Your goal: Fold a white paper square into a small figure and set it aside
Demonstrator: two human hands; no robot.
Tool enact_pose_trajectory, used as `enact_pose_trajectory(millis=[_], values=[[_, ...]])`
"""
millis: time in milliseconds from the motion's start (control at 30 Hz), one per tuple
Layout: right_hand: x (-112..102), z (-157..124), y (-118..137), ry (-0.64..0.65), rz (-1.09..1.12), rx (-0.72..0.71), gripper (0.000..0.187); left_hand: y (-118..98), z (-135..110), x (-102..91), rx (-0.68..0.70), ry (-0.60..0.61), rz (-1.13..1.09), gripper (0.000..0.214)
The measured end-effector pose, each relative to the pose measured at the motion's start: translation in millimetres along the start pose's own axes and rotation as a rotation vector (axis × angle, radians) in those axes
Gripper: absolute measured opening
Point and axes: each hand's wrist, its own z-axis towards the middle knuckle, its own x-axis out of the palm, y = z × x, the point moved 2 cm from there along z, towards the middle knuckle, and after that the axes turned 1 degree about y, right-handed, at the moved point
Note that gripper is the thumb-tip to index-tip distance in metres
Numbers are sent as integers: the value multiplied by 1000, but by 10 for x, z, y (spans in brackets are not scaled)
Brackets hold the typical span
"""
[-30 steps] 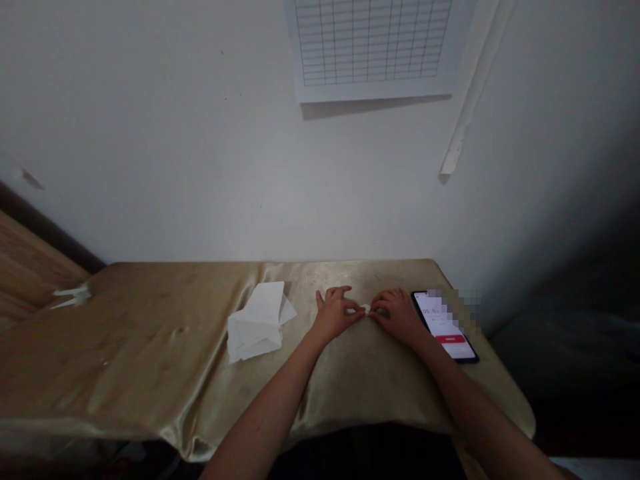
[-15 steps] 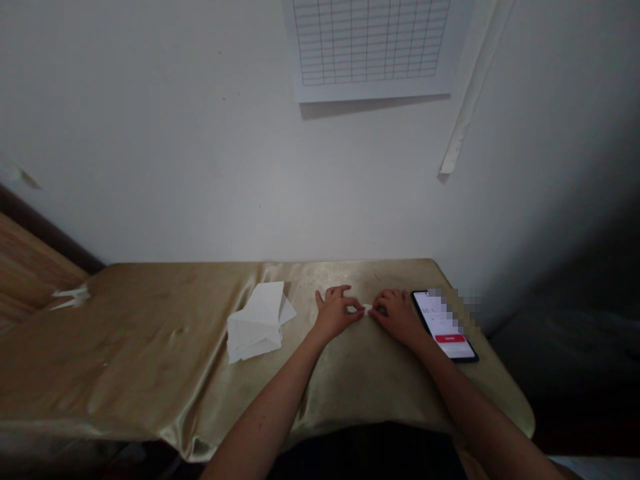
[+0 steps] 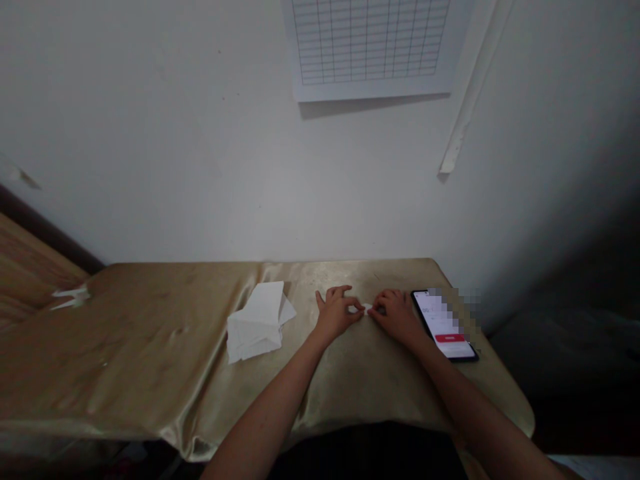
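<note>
A small white piece (image 3: 367, 308), probably paper, sits between two hands, over the right half of the tabletop (image 3: 150, 353); I cannot tell from my remote view whether it rests on the cloth or is lifted slightly. The left hand (image 3: 334, 313) pinches its left edge: thumb and forefinger are closed and form a ring, the other fingers raised and spread. The right hand (image 3: 397, 317) meets its right edge with thumb and forefinger nearly together, the remaining fingers curled over; they hide part of that grip from me.

With a piece this small, I judge that a light, level pinch from both sides serves best, fingertips close to the edges, wrists steady, so that the paper neither creases askew nor tears.

Left of the hands lies one loose pile of white paper (image 3: 256, 323), its sheets overlapping at angles; I make out at least three, but cannot count them all. Just beside the right hand lies one phone (image 3: 447, 327), screen lit with one red button, part of it blurred out. At the far left is one crumpled white scrap (image 3: 73, 295).

Beyond, on the pale wall (image 3: 200, 147), I see one sheet printed with a grid (image 3: 370, 47) and one slanting white strip (image 3: 473, 100).
</note>
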Motion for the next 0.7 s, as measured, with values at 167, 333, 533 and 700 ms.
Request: enact_pose_trajectory(millis=[167,333,533,700], values=[[14,7,-2,5,2,30,21,-24,-10,9,-2,-1,4,13],[49,-1,-18,-9,10,51,19,-46,-30,6,-5,9,16,15],[117,-32,-18,-50,-4,39,21,-47,-41,10,-3,-10,13,15],[122,-27,-20,-32,-18,32,20,-51,-34,14,-8,-1,25,15]])
